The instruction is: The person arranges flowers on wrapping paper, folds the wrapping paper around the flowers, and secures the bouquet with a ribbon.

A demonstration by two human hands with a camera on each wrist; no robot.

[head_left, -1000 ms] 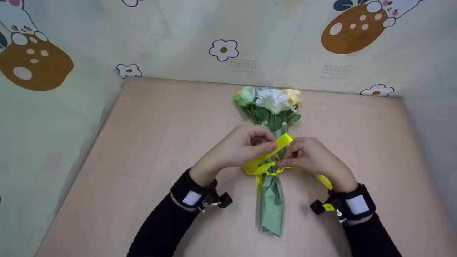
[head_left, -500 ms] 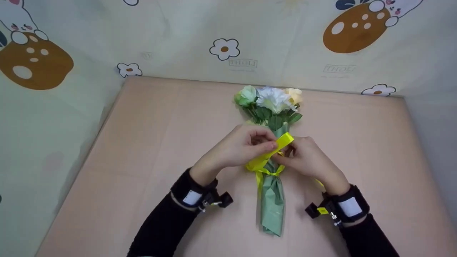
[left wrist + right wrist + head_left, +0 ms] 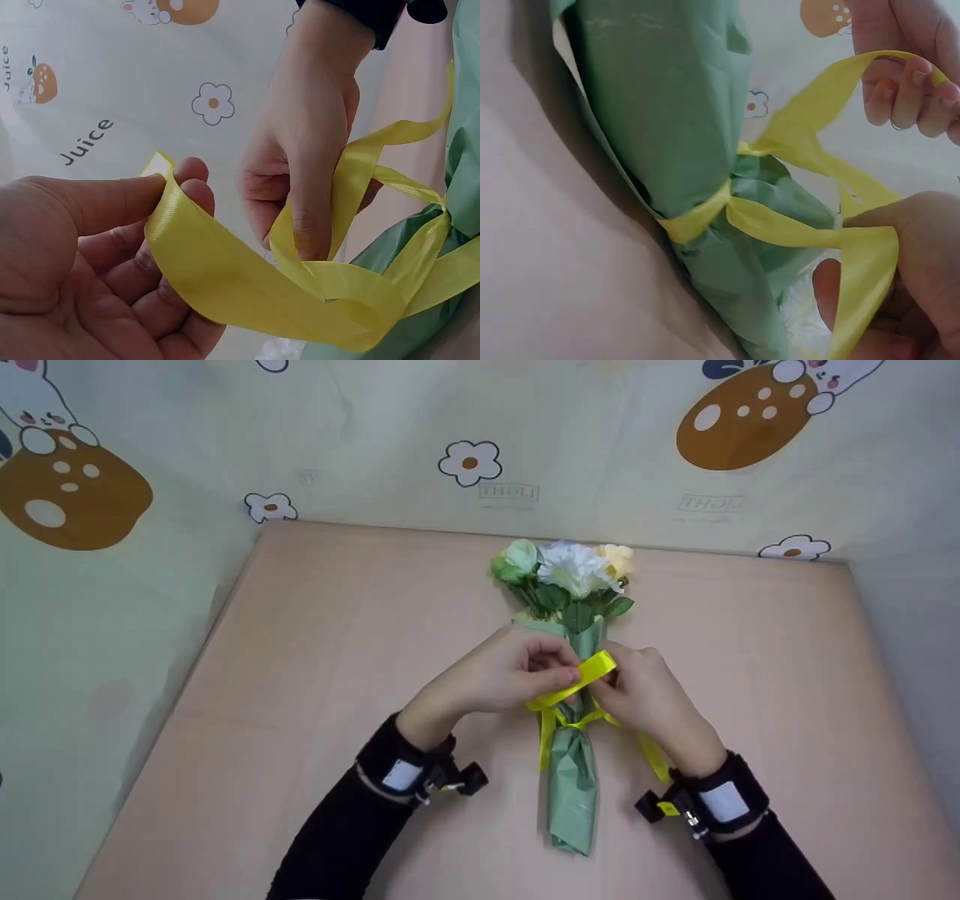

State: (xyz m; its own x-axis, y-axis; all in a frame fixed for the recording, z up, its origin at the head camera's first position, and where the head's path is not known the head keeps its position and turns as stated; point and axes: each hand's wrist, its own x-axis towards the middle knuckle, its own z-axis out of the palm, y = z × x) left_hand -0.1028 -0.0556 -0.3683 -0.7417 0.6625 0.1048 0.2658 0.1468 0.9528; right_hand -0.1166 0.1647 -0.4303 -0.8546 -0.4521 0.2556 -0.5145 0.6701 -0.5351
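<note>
A bouquet (image 3: 576,571) of white, pale green and cream flowers lies on the table, its stems wrapped in green paper (image 3: 573,802). Yellow ribbon (image 3: 697,217) is tied around the narrow waist of the paper. Thumb and fingers of my left hand (image 3: 517,669) pinch one length of the ribbon (image 3: 202,270), its short end pointing up to the right in the head view. Beside it, my right hand (image 3: 654,694) holds another length, which folds over near the thumb in the right wrist view. Part of its fingers is hidden behind the ribbon in the left wrist view.
The pinkish table (image 3: 315,675) extends around the bouquet on both sides. Behind it hangs a pale printed cloth (image 3: 360,442) with flowers and rabbits. Black straps with small cameras sit on both wrists.
My right hand has moved slightly left, toward the left hand, and its ribbon tail has swung left with it. The ribbon end in my left hand has dipped a little. The bouquet stays put.
</note>
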